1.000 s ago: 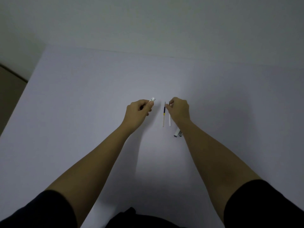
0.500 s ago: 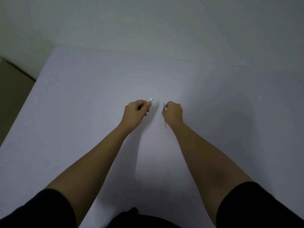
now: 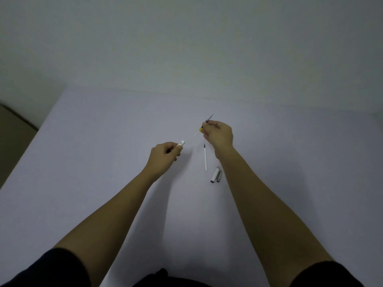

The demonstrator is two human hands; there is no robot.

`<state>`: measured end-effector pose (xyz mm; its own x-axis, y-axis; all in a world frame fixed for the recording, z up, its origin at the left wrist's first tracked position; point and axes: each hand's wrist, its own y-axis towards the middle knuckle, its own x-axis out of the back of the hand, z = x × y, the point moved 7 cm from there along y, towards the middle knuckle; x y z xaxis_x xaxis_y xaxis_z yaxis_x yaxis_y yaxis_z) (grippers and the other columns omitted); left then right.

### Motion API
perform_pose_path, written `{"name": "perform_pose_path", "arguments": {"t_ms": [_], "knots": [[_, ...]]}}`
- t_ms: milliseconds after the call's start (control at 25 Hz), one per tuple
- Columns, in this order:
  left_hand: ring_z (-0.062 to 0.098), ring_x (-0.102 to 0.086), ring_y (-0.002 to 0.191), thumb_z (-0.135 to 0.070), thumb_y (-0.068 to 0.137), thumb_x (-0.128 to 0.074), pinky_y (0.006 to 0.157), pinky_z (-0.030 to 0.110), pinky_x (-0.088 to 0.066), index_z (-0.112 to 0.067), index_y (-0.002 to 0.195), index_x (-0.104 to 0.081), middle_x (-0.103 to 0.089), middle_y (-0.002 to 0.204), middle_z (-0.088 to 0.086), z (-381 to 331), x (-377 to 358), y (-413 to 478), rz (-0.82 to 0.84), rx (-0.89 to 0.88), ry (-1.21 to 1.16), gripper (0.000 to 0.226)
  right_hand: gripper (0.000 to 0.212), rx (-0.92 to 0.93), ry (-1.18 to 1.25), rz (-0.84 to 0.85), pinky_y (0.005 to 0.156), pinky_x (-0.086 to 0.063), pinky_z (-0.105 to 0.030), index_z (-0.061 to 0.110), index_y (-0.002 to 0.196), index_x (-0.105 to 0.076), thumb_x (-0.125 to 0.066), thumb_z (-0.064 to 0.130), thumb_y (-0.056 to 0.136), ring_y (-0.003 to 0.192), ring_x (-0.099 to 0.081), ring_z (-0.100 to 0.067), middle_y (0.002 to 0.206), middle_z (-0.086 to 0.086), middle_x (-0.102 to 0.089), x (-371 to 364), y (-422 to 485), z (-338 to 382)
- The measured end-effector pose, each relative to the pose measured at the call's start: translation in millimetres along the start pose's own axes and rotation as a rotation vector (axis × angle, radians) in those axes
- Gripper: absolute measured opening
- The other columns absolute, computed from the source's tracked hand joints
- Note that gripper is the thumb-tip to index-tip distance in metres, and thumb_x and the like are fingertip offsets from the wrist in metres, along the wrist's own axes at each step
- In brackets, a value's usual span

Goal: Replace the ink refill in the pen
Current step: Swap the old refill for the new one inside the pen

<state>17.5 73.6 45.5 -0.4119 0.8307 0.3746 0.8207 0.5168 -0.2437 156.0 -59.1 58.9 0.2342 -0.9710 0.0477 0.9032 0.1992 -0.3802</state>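
My left hand [image 3: 165,154] is closed around a white pen barrel [image 3: 181,143], whose open end sticks out past my thumb toward the upper right. My right hand [image 3: 219,134] pinches a thin ink refill [image 3: 196,134] with a dark tip and a yellow band, held tilted above the table, its pale end pointing down-left toward the barrel. A second refill [image 3: 205,158], white with a dark tip, lies flat on the table below my right hand. Two short pen parts [image 3: 216,175] lie side by side beside my right forearm.
The white table [image 3: 103,141] ends at a far edge against a pale wall. Its left edge drops to a brownish floor [image 3: 12,129]. Dark sleeves show at the bottom of the view.
My right hand has lifted the yellow-banded refill off the table and raised it up and to the right. The other refill stays on the table. My left hand keeps the barrel.
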Motion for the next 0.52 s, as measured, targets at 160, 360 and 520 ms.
{"name": "perform_pose_path", "arguments": {"t_ms": [160,360,520], "knots": [[0.010,-0.058,0.066,-0.029,0.093,-0.053,0.063,0.021,-0.046,-0.009,0.100,-0.069,-0.065,0.081,0.003,-15.2,-5.1,-13.5,0.004,-0.043,-0.005,0.027,0.020,0.058,0.088,-0.006,0.078,-0.053,-0.026,0.004,0.101,-0.064,-0.065,0.013,0.084,0.084,-0.067,-0.017,0.085,-0.007,-0.069,11.8,-18.8,18.3],[0.010,-0.058,0.065,-0.030,0.092,-0.053,0.064,0.023,-0.046,-0.010,0.098,-0.069,-0.065,0.078,0.001,-29.6,-6.2,-26.1,0.001,-0.080,-0.023,0.026,0.017,0.100,0.095,-0.007,0.080,-0.054,-0.026,0.007,0.099,-0.064,-0.065,0.013,0.084,0.083,-0.067,-0.016,0.086,-0.006,-0.069,19.0,-36.3,29.6],[0.010,-0.058,0.066,-0.029,0.093,-0.053,0.064,0.022,-0.045,-0.009,0.101,-0.069,-0.065,0.081,0.002,-32.6,-4.1,-30.7,0.000,-0.092,-0.015,0.027,0.010,0.090,0.137,0.025,0.077,-0.054,-0.024,0.010,0.094,-0.062,-0.065,0.013,0.084,0.078,-0.067,-0.012,0.082,-0.003,-0.068,20.1,-45.6,29.9]]}}
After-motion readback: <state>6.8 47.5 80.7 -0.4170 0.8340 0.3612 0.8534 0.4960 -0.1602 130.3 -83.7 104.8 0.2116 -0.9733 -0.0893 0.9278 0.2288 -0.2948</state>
